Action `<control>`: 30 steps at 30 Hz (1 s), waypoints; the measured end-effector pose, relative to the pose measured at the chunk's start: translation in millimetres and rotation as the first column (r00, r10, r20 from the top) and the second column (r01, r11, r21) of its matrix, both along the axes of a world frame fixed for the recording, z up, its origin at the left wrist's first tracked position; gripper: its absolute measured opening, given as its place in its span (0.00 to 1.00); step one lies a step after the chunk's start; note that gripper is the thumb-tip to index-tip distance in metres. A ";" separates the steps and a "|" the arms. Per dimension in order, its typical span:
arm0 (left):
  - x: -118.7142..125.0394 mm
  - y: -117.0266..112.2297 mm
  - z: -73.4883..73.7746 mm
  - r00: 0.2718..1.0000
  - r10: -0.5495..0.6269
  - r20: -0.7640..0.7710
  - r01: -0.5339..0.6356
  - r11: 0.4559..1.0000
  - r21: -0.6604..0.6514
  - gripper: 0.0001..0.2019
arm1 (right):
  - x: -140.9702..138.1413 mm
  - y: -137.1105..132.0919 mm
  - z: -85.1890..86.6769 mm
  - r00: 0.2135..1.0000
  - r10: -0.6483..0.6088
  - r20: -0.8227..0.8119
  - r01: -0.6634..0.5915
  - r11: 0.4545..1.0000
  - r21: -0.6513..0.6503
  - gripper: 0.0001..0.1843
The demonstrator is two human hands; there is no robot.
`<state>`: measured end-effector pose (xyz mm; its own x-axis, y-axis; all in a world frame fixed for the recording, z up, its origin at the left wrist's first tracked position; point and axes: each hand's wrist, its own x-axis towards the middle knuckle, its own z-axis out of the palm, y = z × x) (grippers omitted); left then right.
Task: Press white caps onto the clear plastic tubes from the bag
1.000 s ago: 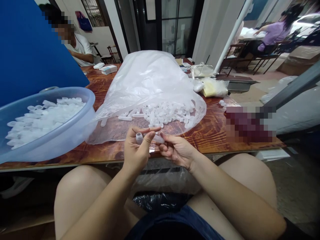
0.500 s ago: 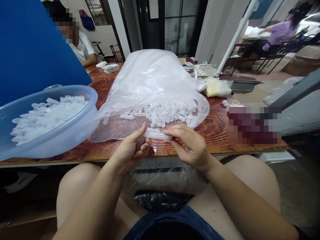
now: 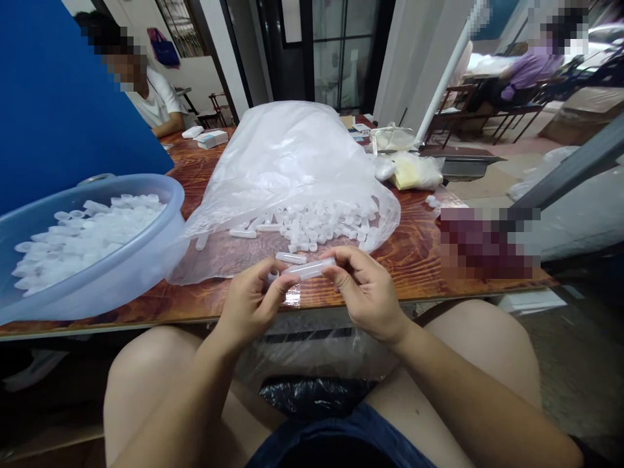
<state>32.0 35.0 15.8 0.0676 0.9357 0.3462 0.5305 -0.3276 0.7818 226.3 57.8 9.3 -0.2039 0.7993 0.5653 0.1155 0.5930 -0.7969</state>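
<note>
A translucent white plastic tube (image 3: 312, 268) is stretched level between both my hands above the table's front edge. My left hand (image 3: 253, 296) pinches its left end between thumb and forefinger; the round end of what looks like another tube (image 3: 273, 275) shows beside those fingers. The right end is gripped by my right hand (image 3: 368, 292) with thumb and fingertips. Just behind it appears a second tube (image 3: 291, 258); I cannot tell whether it lies on the table or is held. Beyond my hands, a pile of tubes (image 3: 322, 224) spills from the mouth of a large clear plastic bag (image 3: 287, 143).
At the left stands a blue plastic basin (image 3: 121, 260) full of similar tubes, below a blue panel (image 3: 73, 84). On the wooden table (image 3: 414, 227) lie a small white box (image 3: 212, 139) and a bag with something yellow (image 3: 414, 171). A person in white (image 3: 163, 97) sits behind the panel.
My left hand has turned over, its thumb now nearer me, and the tube between my hands is tilted slightly up to the right. The other tube now shows apart behind it.
</note>
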 end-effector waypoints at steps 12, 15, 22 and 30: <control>12.1 -2.0 -5.9 0.999 0.035 -0.034 -0.034 0.999 0.028 0.07 | -20.6 5.9 -8.7 0.726 -0.040 -0.687 -0.486 0.677 -0.552 0.22; 15.4 -3.5 -7.4 0.997 -0.074 -0.034 0.072 0.996 -0.042 0.08 | -17.1 7.6 0.9 0.656 0.014 -0.755 -0.575 0.656 -0.488 0.21; 5.2 8.9 -7.1 0.850 0.040 0.525 -0.007 0.998 -0.063 0.17 | -6.5 -1.9 6.9 0.715 0.299 -0.632 -0.683 0.491 -0.541 0.12; -9.1 34.1 -9.1 0.605 0.268 0.750 -0.056 0.954 -0.296 0.18 | -74.7 -44.8 -91.0 0.830 0.535 0.157 -0.258 0.617 -0.743 0.08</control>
